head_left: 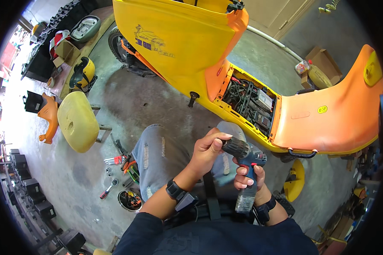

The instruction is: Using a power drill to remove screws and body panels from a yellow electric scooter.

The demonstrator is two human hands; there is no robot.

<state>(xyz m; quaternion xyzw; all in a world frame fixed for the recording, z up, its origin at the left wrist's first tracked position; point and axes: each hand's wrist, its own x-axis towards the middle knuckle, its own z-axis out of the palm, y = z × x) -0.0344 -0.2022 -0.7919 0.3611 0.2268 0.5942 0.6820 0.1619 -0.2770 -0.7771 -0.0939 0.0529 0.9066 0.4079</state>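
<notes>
Has, towards the left edge of the grey floor, a ratchet, then a round bowl with small parts inside. Over the lap, pinches the black chuck of a blue drill between thumb and fingers of the left hand; then closes the right hand around the drill's handle. Beyond, extending to the right, has a yellow and orange scooter, with exposed wires between the yellow edges of its footboard.
</notes>
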